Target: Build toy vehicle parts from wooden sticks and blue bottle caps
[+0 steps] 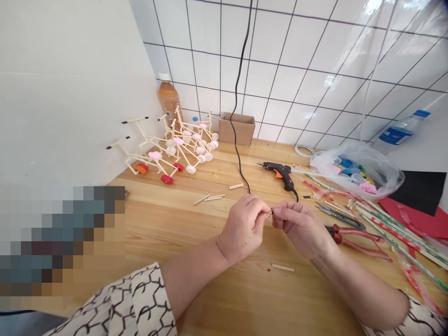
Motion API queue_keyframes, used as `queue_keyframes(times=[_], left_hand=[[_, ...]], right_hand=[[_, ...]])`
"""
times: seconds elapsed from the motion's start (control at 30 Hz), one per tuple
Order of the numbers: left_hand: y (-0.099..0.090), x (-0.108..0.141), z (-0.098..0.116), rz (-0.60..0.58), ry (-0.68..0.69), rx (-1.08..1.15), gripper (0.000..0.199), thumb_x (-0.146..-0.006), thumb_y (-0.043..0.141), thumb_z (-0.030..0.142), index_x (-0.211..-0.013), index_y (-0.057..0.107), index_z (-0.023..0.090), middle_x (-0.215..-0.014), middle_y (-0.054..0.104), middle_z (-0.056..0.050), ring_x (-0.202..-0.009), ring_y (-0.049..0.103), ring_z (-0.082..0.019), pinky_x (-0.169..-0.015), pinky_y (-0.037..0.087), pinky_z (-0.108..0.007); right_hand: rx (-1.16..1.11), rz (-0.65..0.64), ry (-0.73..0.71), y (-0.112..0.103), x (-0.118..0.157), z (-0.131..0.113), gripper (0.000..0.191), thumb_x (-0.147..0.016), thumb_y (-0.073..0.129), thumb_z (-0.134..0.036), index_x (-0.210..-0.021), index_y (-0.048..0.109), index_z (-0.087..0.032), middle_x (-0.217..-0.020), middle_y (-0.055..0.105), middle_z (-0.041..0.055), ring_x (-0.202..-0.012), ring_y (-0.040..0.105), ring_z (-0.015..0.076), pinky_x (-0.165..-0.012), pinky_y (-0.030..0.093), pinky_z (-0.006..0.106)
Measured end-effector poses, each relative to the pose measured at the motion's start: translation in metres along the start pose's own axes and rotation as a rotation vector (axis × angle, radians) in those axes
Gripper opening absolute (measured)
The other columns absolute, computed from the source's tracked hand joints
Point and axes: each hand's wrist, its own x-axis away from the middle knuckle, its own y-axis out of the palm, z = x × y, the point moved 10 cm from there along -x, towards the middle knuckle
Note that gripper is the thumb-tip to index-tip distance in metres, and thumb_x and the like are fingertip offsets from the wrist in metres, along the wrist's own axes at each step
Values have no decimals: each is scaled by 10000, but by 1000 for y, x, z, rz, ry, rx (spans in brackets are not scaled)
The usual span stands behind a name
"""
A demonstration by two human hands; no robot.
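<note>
Fingertip to fingertip, my two hands meet above the middle of the wooden table. My left hand (243, 228) is closed in a pinch at one side of a small black piece (272, 211). From the other side, my right hand (304, 228) pinches the same piece between thumb and fingers. Most of the piece is covered by fingertips, so its kind does not show. A short wooden stick (283, 267) lies on the table below my hands. Several more short sticks (214, 198) are to the left, beyond my left hand.
Stick-built models (178, 141) with bottle-cap wheels stand at back left by a drink bottle (169, 98). A cardboard box (237, 129) is against the wall. Rightward lie a glue gun (280, 172), snips (341, 216), pliers (360, 239), wrapped sticks (395, 228) and a bag of caps (357, 175).
</note>
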Motion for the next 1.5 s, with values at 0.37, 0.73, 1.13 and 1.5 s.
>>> queue_keyframes(times=[0.37, 0.73, 1.13, 1.5], left_hand=[[0, -2, -5, -6, -48, 60, 130, -850, 468, 128, -757, 543, 179, -734, 582, -38, -728, 546, -159, -677, 441, -270], [3, -1, -25, 13, -289, 321, 64, -782, 558, 96, -741, 579, 141, -713, 592, -9, -675, 566, -109, -661, 465, -213], [11, 2, -22, -50, -235, 269, 99, -789, 536, 105, -731, 610, 135, -720, 613, -37, -693, 573, -138, -641, 458, -243], [10, 3, -37, -6, -455, 473, 46, -759, 596, 144, -720, 615, 133, -659, 615, 4, -620, 559, -97, -601, 453, -198]], right_hand=[[-186, -134, 111, 10, -1, 11, 128, -660, 694, -254, -596, 666, -146, -585, 584, 7, -534, 483, 96, -524, 368, 234], [183, -122, -134, -1, 1, -7, 212, -731, 687, -376, -741, 658, -166, -662, 593, 0, -617, 481, 109, -597, 377, 239], [297, -29, -203, -2, 2, -11, 200, -710, 638, -316, -578, 580, -178, -530, 503, -34, -533, 413, 101, -540, 333, 244], [2, -128, -126, -4, -4, -1, 247, -768, 637, -402, -707, 682, -167, -650, 624, 32, -604, 501, 127, -590, 381, 267]])
